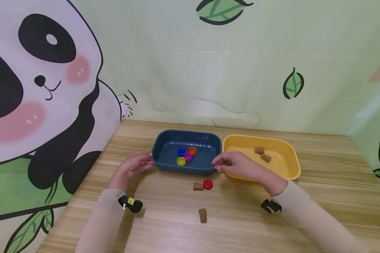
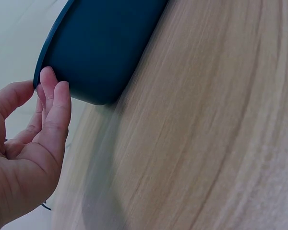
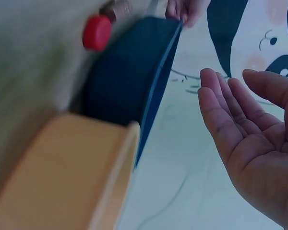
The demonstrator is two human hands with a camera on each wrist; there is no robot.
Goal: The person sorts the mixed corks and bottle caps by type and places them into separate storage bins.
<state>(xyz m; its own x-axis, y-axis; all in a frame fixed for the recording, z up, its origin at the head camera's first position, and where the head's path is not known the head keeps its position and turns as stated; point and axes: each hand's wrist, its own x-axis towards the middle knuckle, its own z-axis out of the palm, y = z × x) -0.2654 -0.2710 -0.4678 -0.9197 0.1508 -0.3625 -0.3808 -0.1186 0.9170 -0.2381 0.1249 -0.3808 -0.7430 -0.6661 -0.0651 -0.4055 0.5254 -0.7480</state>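
Note:
My left hand (image 1: 133,165) pinches the left rim of a dark blue plastic tray (image 1: 185,169), thumb at the edge and fingers against the outer wall, as the left wrist view (image 2: 101,52) shows. Inside that tray lie a blue cap (image 1: 181,152), an orange cap (image 1: 192,151), a magenta cap (image 1: 188,156) and a yellow-green cap (image 1: 181,161). Over the place where the two trays meet hovers my right hand (image 1: 239,165), fingers loosely extended and holding nothing. Beneath it stands a yellow tray (image 1: 285,154) containing two corks (image 1: 266,157).
On the wooden table (image 1: 164,218), a cork (image 1: 198,186) touches a red cap (image 1: 208,184) in front of the blue tray. Another cork (image 1: 203,215) lies closer to me. Behind the table hangs a pale green panda-print backdrop (image 1: 177,70).

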